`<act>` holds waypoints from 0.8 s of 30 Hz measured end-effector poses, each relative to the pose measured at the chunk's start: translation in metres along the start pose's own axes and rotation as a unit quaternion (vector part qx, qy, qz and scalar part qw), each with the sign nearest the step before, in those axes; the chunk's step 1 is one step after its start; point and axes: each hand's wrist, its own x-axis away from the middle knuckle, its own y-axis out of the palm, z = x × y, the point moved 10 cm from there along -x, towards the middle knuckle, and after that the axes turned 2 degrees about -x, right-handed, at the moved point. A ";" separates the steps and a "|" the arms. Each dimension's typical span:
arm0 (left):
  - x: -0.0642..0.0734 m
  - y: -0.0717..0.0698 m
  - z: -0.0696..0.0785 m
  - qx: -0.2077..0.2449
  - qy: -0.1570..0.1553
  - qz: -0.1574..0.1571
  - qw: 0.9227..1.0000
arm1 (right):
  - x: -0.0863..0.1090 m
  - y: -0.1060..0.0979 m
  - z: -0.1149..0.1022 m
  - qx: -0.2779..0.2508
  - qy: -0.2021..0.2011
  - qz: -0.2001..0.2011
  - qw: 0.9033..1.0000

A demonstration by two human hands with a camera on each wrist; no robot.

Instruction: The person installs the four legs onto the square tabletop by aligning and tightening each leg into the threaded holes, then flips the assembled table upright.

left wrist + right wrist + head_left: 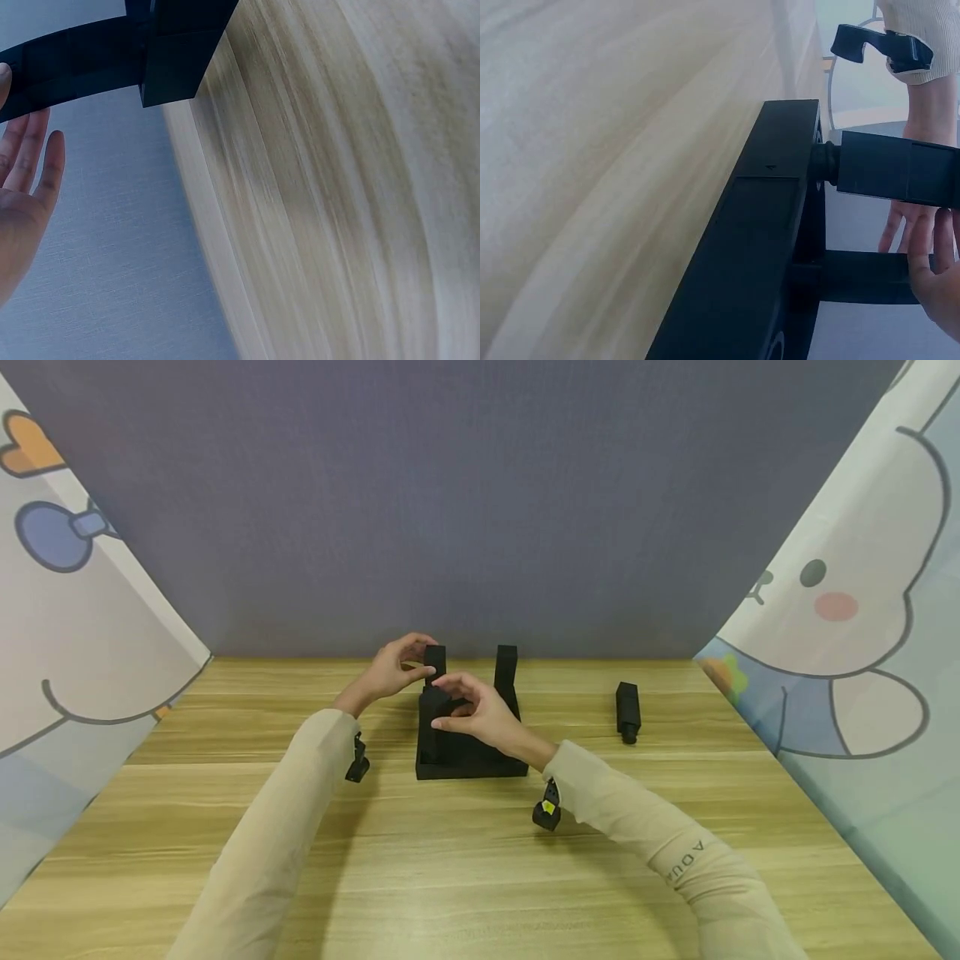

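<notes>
A square black base (472,770) rests on the table with black posts standing up from its corners. My left hand (392,667) holds the upper part of the back left post (435,656), thumb on the near side and fingers behind. The front left post (433,731) stands between the thumb and fingers of my right hand (487,714), which pinches it near the top. Seen from the right wrist, a short stretch of round peg (825,161) shows between this post and the base. A third post (506,667) rises at the back right corner.
To the right, a loose black post (628,708) lies on the wooden table (450,877), its knobbed end toward me. A grey panel (480,510) closes off the back of the table. Cartoon-printed sheets (847,610) flank both sides.
</notes>
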 end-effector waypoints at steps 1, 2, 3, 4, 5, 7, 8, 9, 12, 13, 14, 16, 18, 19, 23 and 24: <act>0.000 0.000 0.000 0.002 0.001 -0.001 1.000 | 0.000 0.000 0.000 0.003 -0.001 0.003 1.000; 0.000 0.000 0.001 0.002 0.001 -0.002 1.000 | 0.000 -0.001 0.000 0.004 -0.002 0.004 1.000; 0.000 0.000 0.001 0.002 0.000 -0.003 1.000 | 0.000 -0.001 0.000 0.008 -0.004 0.003 1.000; 0.000 0.000 0.000 0.003 -0.001 -0.004 1.000 | -0.001 -0.002 0.003 0.009 -0.005 -0.001 1.000; 0.000 0.000 0.000 0.003 -0.001 -0.005 1.000 | -0.002 -0.002 0.006 0.011 -0.007 -0.006 1.000; -0.002 0.001 -0.004 0.006 0.000 -0.006 1.000 | -0.004 -0.004 0.012 0.016 -0.010 -0.018 1.000; -0.004 0.001 -0.007 0.007 0.000 -0.006 1.000 | -0.004 -0.004 0.012 0.016 -0.009 -0.026 1.000; -0.006 0.001 -0.011 0.008 0.001 -0.005 1.000 | -0.005 -0.004 0.011 0.014 -0.008 -0.034 0.999; -0.011 0.002 -0.025 0.009 0.000 -0.001 1.000 | -0.006 -0.005 0.010 0.004 -0.009 -0.057 0.998; -0.012 0.002 -0.028 0.009 -0.001 0.000 1.000 | -0.007 -0.005 0.010 0.000 -0.009 -0.063 0.998; -0.013 0.002 -0.031 0.009 -0.001 0.001 1.000 | -0.007 -0.004 0.009 -0.004 -0.010 -0.068 0.998; -0.013 0.002 -0.033 0.008 0.000 -0.001 1.000 | -0.007 -0.004 0.008 -0.009 -0.011 -0.074 0.997; -0.013 0.001 -0.033 0.010 0.003 -0.003 1.000 | -0.007 -0.005 0.008 -0.012 -0.010 -0.075 0.997; -0.013 0.001 -0.033 0.013 0.004 -0.004 1.000 | -0.007 -0.005 0.008 -0.014 -0.009 -0.074 0.997; -0.013 0.001 -0.034 0.018 0.006 -0.007 1.000 | -0.006 -0.006 0.010 -0.011 -0.007 -0.055 0.998; -0.013 0.001 -0.034 0.020 0.006 -0.008 1.000 | -0.006 -0.007 0.011 -0.006 -0.006 -0.047 0.999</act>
